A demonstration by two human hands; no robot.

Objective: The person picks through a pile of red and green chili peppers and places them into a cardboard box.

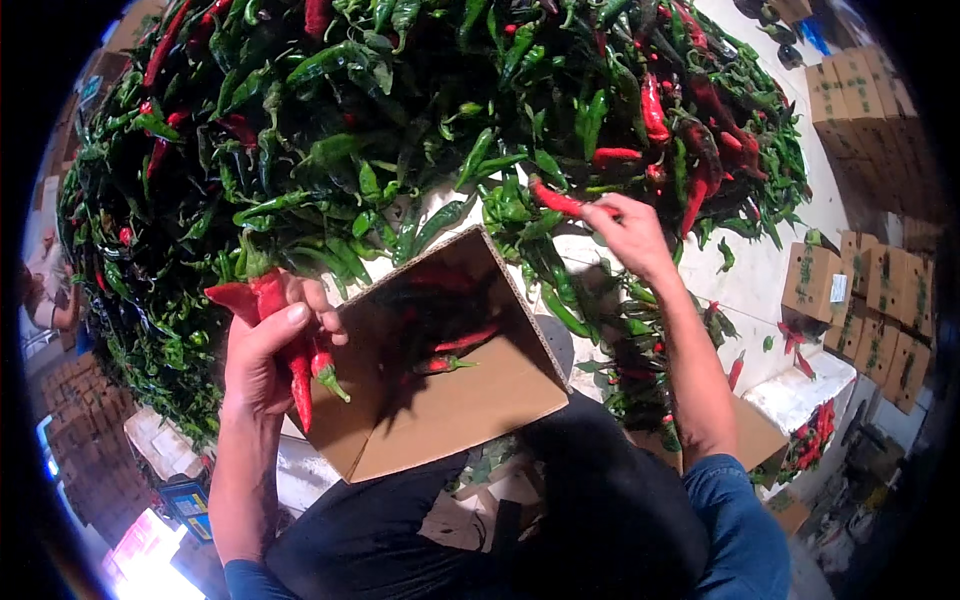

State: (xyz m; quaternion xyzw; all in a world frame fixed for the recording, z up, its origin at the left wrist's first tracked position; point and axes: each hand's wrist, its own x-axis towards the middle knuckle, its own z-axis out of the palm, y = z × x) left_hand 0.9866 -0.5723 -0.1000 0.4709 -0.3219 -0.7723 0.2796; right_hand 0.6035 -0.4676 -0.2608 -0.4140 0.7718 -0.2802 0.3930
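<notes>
Several red chili peppers (298, 375) are in my left hand (270, 337), the fingers curled around them beside the left wall of an open cardboard box (480, 397). A few red peppers (466, 340) lie inside the box, which is tilted at my lap. My right hand (626, 229) pinches one end of a red chili pepper (555, 198) above the near edge of a large heap of mostly green peppers (337, 150). Part of the box's inside is in dark shadow.
Stacked cardboard cartons (862, 97) stand at the right. Also at the right, a white foam box (806, 390) stands near a container of red peppers (814, 439). A blue case (185, 506) is at the lower left. Part of another person (52, 289) shows at the far left.
</notes>
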